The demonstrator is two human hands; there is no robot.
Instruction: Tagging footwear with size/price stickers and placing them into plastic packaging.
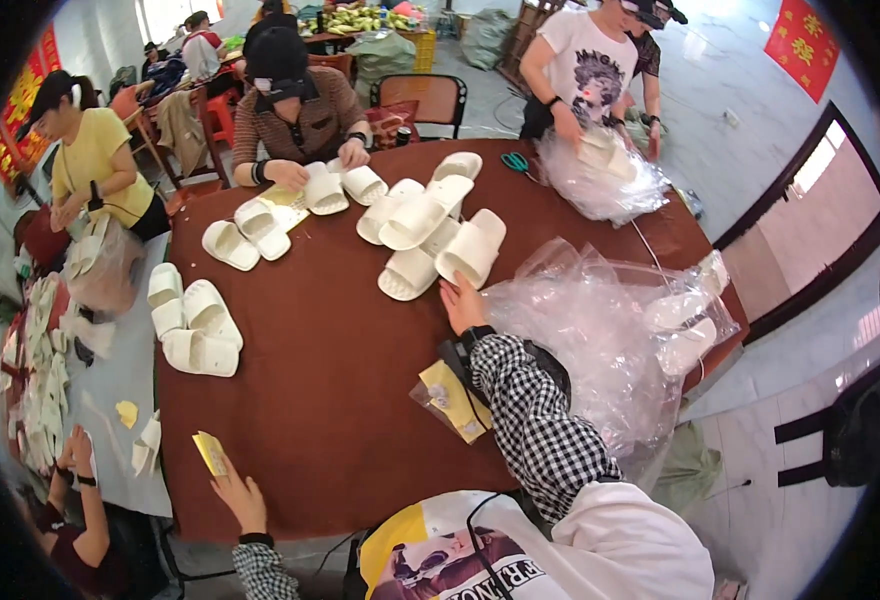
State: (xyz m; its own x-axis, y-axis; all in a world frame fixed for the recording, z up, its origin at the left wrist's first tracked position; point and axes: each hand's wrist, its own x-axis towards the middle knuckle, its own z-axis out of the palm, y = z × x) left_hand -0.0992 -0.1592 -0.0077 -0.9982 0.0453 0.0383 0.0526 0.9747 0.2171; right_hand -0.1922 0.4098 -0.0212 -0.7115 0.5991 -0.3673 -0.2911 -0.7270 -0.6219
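Right grip (464, 305) reaches farther forward than left grip (241, 499).

Left hand (241, 498): holds yellow card (210, 453) by near-left corner of worktop (300, 420)
Right hand (464, 305): touches white slipper (472, 246)
Clear bags (600, 345): along right edge

Single head view; left fisheye of the worn pair, looking from head height forward and steeply down over the brown table (290, 430); upright, unmirrored; wearer's shirt (440, 565) nearest, along lower edge; left hand (243, 497) and right hand (463, 302) at close range; table mid-frame; co-workers (305, 115) farther off, toward top and left; round black rim crops corners.
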